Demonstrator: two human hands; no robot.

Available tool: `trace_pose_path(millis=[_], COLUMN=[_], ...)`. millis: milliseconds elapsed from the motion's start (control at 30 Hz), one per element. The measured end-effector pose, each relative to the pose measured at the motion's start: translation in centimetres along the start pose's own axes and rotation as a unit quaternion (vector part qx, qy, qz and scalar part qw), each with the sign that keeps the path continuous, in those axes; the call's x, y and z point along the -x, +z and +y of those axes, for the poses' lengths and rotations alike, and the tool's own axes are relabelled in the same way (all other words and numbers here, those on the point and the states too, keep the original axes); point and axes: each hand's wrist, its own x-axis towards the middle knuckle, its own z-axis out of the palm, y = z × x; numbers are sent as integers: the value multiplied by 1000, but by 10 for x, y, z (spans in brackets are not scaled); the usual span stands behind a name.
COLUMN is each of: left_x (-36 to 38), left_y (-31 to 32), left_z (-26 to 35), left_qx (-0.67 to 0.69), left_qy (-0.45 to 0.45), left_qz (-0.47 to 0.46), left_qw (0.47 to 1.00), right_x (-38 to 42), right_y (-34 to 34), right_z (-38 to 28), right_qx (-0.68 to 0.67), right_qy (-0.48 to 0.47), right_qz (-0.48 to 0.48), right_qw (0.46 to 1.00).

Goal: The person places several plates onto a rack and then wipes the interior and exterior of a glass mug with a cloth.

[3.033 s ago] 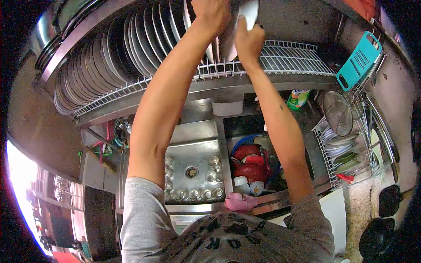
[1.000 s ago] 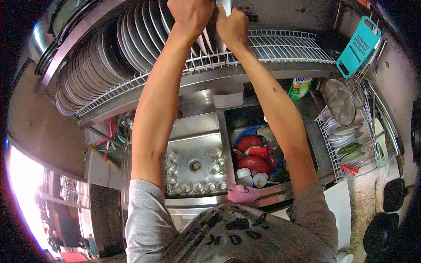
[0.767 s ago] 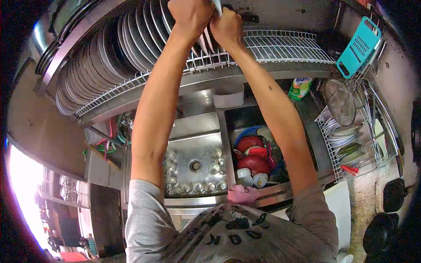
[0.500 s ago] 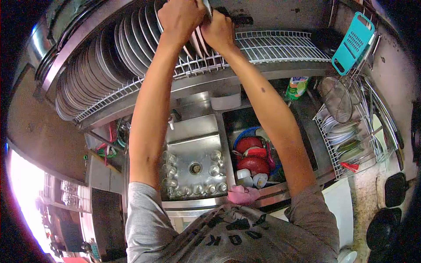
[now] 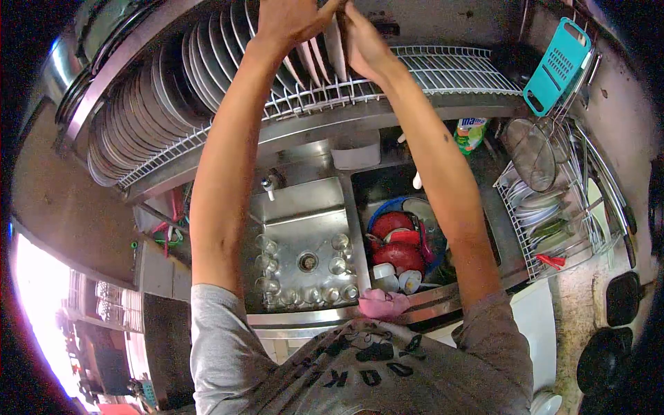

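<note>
Both my arms reach up to the white wire dish rack (image 5: 453, 72) above the sinks. My left hand (image 5: 294, 22) is closed at the upper edge of a plate (image 5: 337, 59), its fingertips partly cut off by the frame's top. Against the right face of that plate lies my right hand (image 5: 368, 47), its fingers reaching up to the edge close to my left fingers. The plate stands upright between the rack's wires, beside a long row of upright plates (image 5: 200, 72) on the left.
Below, several glasses (image 5: 312, 296) line the steel sink (image 5: 304, 207). The dark sink holds red dishes (image 5: 401, 257) in a blue basin (image 5: 387, 206). A pink cloth (image 5: 382, 304) lies on the front edge. On the right are a turquoise grater (image 5: 557, 66), a strainer (image 5: 531, 155) and a dish drainer (image 5: 526, 242).
My hands have moved slightly up and right with the plate, which now sits upright in the rack to the right of the other plates. My right forearm has swung outward.
</note>
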Motion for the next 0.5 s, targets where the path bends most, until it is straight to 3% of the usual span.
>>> trace_pose_path(millis=[100, 167, 200, 267, 367, 500], left_x=[-2, -1, -1, 0, 0, -3], left_y=[3, 3, 4, 9, 7, -2], left_z=[-2, -3, -3, -2, -2, 2], left_qx=[13, -16, -44, -43, -34, 35], left_qy=[0, 18, 37, 47, 64, 77], left_qz=[-42, -47, -53, -24, -10, -27], left_qw=[999, 999, 997, 998, 997, 996], right_x=[7, 3, 4, 17, 14, 24], right_y=[6, -8, -13, 8, -5, 1], right_z=[-29, -28, -24, -40, -42, -56], right_qx=[-96, -21, -20, 24, 50, 64], right_qy=[39, 53, 52, 75, 94, 154], right_qz=[64, -102, -102, 29, -58, 15], right_qw=[993, 993, 993, 996, 993, 986])
